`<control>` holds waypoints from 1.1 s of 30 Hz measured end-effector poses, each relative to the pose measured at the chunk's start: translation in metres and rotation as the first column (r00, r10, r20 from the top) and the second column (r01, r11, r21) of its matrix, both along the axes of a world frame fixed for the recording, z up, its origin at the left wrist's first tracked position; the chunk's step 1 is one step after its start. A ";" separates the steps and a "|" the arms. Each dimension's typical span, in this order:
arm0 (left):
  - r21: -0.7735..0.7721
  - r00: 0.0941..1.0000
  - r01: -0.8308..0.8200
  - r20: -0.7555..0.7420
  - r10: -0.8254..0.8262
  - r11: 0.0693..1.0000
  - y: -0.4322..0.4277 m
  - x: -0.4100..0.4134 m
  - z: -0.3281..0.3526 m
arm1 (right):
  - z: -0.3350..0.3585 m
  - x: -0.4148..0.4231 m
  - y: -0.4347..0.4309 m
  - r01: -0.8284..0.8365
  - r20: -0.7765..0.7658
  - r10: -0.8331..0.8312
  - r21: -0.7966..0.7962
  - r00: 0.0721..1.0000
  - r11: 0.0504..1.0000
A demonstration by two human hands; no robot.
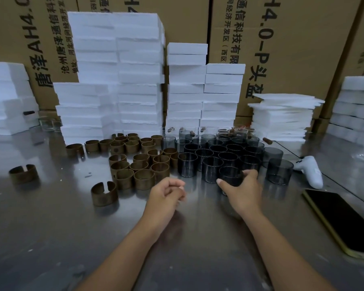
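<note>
— What does the person have hold of?

— A dark glass (229, 175). The right hand (243, 191) curls round it from the near side, thumb on its left wall and fingers on its right.

— Where does that glass stand?

— On the table (51, 227), about midway between the left and right edges. It is the front one of a packed group of dark glasses (219, 150), on the side facing the near edge.

— And the other hand?

— The left hand (166, 194) hangs just left of the glass, fingers loosely curled, with nothing seen in it.

— What lies further out?

— Brass rings (139, 164) with a slit stand touching the group's left side, and a few sit apart toward the left edge. A white controller (310, 171) lies just right of the glasses, and a phone (343, 219) lies face up near the right edge. Foam blocks (118, 76) are stacked along the far edge, with thinner foam sheets (282, 116) at the far right. Cardboard boxes (292, 49) stand behind them.
</note>
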State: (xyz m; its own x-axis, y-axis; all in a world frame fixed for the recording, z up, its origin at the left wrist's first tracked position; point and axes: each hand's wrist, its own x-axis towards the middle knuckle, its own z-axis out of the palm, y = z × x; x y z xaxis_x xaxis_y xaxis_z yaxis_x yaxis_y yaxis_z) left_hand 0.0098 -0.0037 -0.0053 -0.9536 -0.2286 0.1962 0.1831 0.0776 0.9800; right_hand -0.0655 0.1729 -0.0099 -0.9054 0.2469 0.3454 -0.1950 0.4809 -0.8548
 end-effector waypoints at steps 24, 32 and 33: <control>-0.359 0.913 -0.201 -0.406 0.041 0.911 0.010 0.003 0.004 | -0.010 0.029 -0.064 -0.466 -0.064 0.475 -0.349 0.877 0.813; -0.405 0.941 -0.182 -0.336 0.040 0.896 0.007 0.000 -0.002 | -0.009 0.027 -0.074 -0.395 -0.042 0.401 -0.301 0.915 0.868; -0.416 0.944 -0.174 -0.329 0.030 0.892 0.007 0.000 -0.003 | -0.009 0.027 -0.074 -0.384 -0.054 0.385 -0.278 0.921 0.880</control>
State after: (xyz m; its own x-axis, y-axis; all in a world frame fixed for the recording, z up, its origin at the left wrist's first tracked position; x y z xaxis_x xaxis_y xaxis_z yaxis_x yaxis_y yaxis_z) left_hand 0.0100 0.0032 -0.0081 -0.8048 -0.1447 0.5756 0.4350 0.5159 0.7380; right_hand -0.0382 0.0991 -0.0194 -0.9495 -0.0353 0.3118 -0.3138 0.1113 -0.9429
